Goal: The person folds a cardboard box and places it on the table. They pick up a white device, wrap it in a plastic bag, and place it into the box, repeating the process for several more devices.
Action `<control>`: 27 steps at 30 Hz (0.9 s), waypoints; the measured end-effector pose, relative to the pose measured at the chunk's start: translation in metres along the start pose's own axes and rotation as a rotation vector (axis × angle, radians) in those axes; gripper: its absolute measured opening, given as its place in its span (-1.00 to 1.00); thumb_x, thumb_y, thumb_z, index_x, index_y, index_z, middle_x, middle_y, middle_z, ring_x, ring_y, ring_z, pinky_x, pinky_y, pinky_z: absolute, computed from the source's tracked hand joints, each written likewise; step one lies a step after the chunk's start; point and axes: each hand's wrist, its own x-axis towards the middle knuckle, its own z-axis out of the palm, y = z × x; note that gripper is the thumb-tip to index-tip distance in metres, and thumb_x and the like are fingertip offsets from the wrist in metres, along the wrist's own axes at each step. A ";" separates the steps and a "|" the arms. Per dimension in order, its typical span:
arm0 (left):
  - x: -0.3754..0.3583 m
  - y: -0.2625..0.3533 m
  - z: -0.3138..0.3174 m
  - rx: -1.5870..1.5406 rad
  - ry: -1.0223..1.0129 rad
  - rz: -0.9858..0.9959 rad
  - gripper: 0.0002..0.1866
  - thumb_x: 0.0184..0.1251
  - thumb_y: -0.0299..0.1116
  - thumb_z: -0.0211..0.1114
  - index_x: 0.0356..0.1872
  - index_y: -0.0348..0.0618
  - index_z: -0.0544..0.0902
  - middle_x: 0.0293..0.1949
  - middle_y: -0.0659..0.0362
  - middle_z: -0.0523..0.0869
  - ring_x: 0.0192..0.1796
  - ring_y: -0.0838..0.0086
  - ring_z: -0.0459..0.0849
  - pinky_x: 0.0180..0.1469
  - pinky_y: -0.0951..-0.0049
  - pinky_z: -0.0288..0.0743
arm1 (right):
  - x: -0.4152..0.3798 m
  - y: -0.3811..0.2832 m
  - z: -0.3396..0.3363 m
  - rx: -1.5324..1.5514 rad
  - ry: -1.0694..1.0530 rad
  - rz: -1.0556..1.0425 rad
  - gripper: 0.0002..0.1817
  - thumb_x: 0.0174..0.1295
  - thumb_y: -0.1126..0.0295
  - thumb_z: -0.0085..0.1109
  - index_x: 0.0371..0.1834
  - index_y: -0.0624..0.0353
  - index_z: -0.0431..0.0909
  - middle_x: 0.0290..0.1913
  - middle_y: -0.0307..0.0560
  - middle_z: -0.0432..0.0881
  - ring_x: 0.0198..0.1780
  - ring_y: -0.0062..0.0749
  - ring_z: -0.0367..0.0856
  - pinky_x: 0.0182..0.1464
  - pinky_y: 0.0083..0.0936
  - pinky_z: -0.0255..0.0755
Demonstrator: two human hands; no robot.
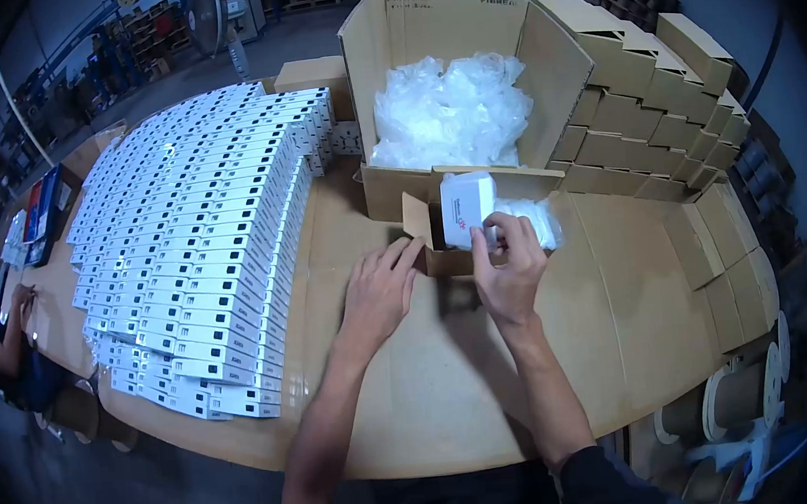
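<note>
My right hand (512, 266) pinches a flat white case (468, 206) with dark print and a small red mark, between thumb and fingers. The case stands upright over an opened small cardboard box (450, 263), its lower edge near the opening. My left hand (380, 288) is closed at the near left corner of this box, fingers on its edge by the raised side flap (415, 216). Whether the thumb goes around the cardboard cannot be made out. White items in clear plastic wrap (537, 221) lie at the box's right end, partly behind my right hand.
Long stacked rows of white labelled boxes (191, 242) fill the left side. Behind stands a large carton (445, 18) with clear plastic bags (448, 104). Brown cartons (621, 108) are piled at right, with others (726, 262) along the table's right edge. Another person's hand (21, 302) shows far left.
</note>
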 end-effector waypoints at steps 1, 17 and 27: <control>-0.001 0.001 -0.003 -0.057 -0.014 -0.014 -0.47 0.50 -0.42 0.25 0.47 -0.03 0.49 0.31 0.01 0.64 0.20 0.06 0.62 0.32 0.06 0.46 | -0.002 0.000 0.005 -0.025 0.004 -0.007 -0.82 0.23 0.59 0.43 -0.15 0.25 0.63 -0.29 -0.01 0.59 -0.40 -0.21 0.61 -0.43 -0.36 0.58; -0.013 -0.024 0.007 -0.290 -0.118 -0.052 -0.41 0.43 -0.62 0.14 0.48 -0.02 0.53 0.22 -0.07 0.72 0.24 0.03 0.68 0.37 0.10 0.49 | -0.005 0.016 0.063 -0.256 -0.306 0.063 -0.83 0.25 0.48 0.38 -0.15 0.32 0.73 -0.27 0.25 0.64 -0.26 0.21 0.68 -0.18 0.01 0.58; -0.008 -0.028 0.001 -0.245 -0.160 -0.045 -0.32 0.36 -0.64 0.11 0.49 0.15 0.55 0.14 -0.01 0.74 0.15 0.08 0.70 0.34 0.09 0.49 | -0.049 0.014 0.035 -0.541 -0.510 -0.128 -0.37 0.41 -0.02 0.23 0.40 0.17 0.54 0.23 0.03 0.63 0.46 0.14 0.35 0.46 0.52 -0.04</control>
